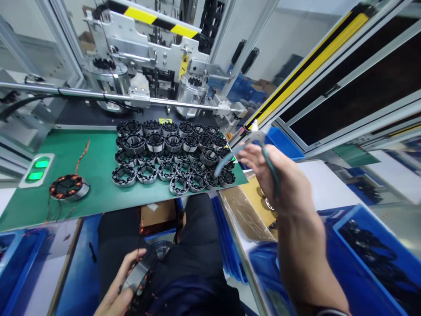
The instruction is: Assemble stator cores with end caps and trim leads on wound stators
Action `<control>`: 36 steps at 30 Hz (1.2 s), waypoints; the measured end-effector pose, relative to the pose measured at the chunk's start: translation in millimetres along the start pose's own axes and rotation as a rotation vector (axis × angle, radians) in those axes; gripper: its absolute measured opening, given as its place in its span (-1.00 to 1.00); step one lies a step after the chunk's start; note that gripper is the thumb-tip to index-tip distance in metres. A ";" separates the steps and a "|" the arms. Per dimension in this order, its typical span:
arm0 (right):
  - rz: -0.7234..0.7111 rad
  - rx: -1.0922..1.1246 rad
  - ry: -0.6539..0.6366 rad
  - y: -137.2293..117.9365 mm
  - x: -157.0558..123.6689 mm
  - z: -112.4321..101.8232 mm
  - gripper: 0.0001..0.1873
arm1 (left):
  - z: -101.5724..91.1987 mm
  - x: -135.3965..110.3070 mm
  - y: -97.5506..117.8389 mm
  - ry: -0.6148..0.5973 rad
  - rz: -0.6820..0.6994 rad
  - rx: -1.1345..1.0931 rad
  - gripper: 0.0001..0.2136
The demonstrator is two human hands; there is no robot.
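Note:
My right hand [272, 175] is raised to the right of the green mat, closed on small cutters with blue-green handles [255, 140], tips pointing up. My left hand [125, 285] is low over my lap, closed on a wound stator ring with copper wire [141, 276]. Several empty black and grey stator cores [171, 153] stand in rows on the green mat [98, 188]. One wound stator with copper coils [69, 186] lies alone at the mat's left, a twisted copper lead rising from it.
A metal winding machine [148, 57] with a yellow-black bar stands behind the mat. Two green lit buttons [37, 169] sit at the left edge. Blue bins [375, 259] of dark parts stand at the right, another blue bin [16, 259] at the lower left.

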State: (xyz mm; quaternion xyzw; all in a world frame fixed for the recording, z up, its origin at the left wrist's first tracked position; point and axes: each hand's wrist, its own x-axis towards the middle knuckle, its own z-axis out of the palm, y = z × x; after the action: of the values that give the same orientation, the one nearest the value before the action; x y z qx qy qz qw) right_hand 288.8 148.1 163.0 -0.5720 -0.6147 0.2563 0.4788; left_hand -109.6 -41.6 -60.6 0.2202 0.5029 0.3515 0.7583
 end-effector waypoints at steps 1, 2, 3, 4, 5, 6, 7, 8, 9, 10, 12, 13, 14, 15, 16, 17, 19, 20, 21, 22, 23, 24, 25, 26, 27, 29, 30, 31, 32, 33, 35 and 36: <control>0.123 0.157 -0.123 -4.8 -13.2 -10.1 -0.51 | 0.6 2.4 2.0 -0.024 -0.008 -0.024 -0.27; 0.230 0.292 -0.259 -8.3 -26.2 -18.5 -0.40 | 3.2 3.9 3.8 -0.050 -0.022 -0.049 -0.30; 0.305 0.387 -0.399 -10.5 -38.8 -24.6 -0.28 | 7.9 4.4 5.7 -0.076 -0.031 -0.080 -0.32; 0.322 0.437 -0.527 -11.0 -51.1 -28.3 -0.22 | 14.6 3.9 7.7 -0.096 -0.032 -0.118 -0.34; 0.302 0.448 -0.660 -9.8 -63.1 -29.5 -0.25 | 23.1 2.7 10.3 -0.109 -0.026 -0.156 -0.36; 0.269 0.413 -0.798 -6.9 -74.8 -28.4 -0.38 | 32.4 1.5 13.5 -0.117 -0.016 -0.194 -0.37; 0.233 0.320 -0.924 -2.1 -86.4 -25.2 -0.54 | 41.9 0.9 17.3 -0.115 0.005 -0.226 -0.39; 0.201 0.169 -1.037 4.4 -97.8 -20.4 -0.67 | 50.4 1.5 21.3 -0.117 0.021 -0.242 -0.42; 0.177 -0.027 -1.130 12.9 -108.9 -14.6 -0.74 | 57.3 3.4 25.1 -0.129 0.042 -0.259 -0.45; 0.159 -0.230 -1.198 23.1 -119.5 -8.5 -0.76 | 62.1 6.4 28.1 -0.144 0.073 -0.265 -0.45; 0.146 -0.519 -1.245 46.9 -137.6 2.5 -0.72 | 66.0 12.3 31.1 -0.167 0.111 -0.213 -0.46; 0.153 -0.581 -1.254 59.0 -144.2 6.4 -0.67 | 66.2 13.8 31.3 -0.168 0.134 -0.165 -0.48; 0.174 -0.608 -1.263 69.9 -148.6 9.2 -0.59 | 66.1 13.6 31.2 -0.156 0.160 -0.104 -0.52; 0.192 -0.607 -1.258 78.7 -151.0 11.2 -0.48 | 66.2 11.8 31.2 -0.131 0.196 -0.029 -0.56; 0.187 -0.582 -1.226 84.5 -151.6 13.2 -0.40 | 66.8 8.6 31.5 -0.097 0.244 0.057 -0.60; 0.161 -0.531 -1.166 86.9 -151.1 16.3 -0.38 | 68.1 4.6 32.4 -0.061 0.298 0.151 -0.63; 0.100 -0.353 -0.951 81.2 -150.3 29.7 -0.54 | 72.9 -3.1 36.1 -0.003 0.413 0.349 -0.66; 0.081 -0.232 -0.798 74.0 -151.2 41.0 -0.68 | 76.2 -5.8 38.6 0.017 0.473 0.442 -0.66; 0.083 -0.110 -0.641 65.0 -153.1 55.4 -0.78 | 80.0 -7.4 41.2 0.037 0.533 0.527 -0.64; 0.105 0.003 -0.495 55.0 -155.7 72.0 -0.83 | 84.0 -7.9 43.7 0.057 0.589 0.608 -0.63; 0.124 0.118 -0.378 44.9 -158.6 89.5 -0.86 | 88.0 -7.5 45.8 0.079 0.642 0.684 -0.62; 0.150 0.201 -0.319 35.4 -161.1 106.5 -0.87 | 91.8 -6.5 47.5 0.098 0.689 0.757 -0.61; 0.164 0.267 -0.293 27.3 -162.8 121.7 -0.85 | 94.9 -5.3 48.6 0.117 0.724 0.822 -0.61; 0.183 0.314 -0.293 21.0 -163.5 134.0 -0.82 | 97.2 -4.2 49.0 0.135 0.751 0.874 -0.62; 0.205 0.345 -0.309 16.9 -163.2 142.9 -0.82 | 98.5 -3.4 49.0 0.154 0.776 0.908 -0.62; 0.251 0.386 -0.371 15.2 -160.1 150.2 -0.82 | 98.0 -2.9 47.9 0.186 0.811 0.932 -0.62; 0.259 0.399 -0.416 17.0 -157.8 149.9 -0.83 | 96.6 -3.2 47.0 0.194 0.822 0.926 -0.62; 0.242 0.413 -0.456 20.0 -155.2 148.0 -0.87 | 94.9 -3.8 46.1 0.190 0.826 0.912 -0.62; 0.206 0.423 -0.491 23.4 -152.5 145.5 -0.94 | 93.2 -4.5 45.3 0.170 0.819 0.894 -0.63; 0.158 0.430 -0.509 26.8 -149.9 143.0 -0.98 | 91.8 -5.4 44.3 0.139 0.802 0.876 -0.64; 0.072 0.450 -0.535 32.0 -145.8 139.9 -0.90 | 90.2 -7.4 42.2 0.054 0.745 0.829 -0.63; 0.057 0.473 -0.553 33.4 -144.6 139.4 -0.89 | 90.0 -8.4 41.0 0.012 0.711 0.802 -0.63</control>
State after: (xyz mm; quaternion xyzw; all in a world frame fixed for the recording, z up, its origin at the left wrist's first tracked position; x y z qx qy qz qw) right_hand 164.8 50.5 34.2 -0.3715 -0.6286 0.5494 0.4063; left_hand -41.9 -19.3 8.4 0.6473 0.4966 0.3681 0.4461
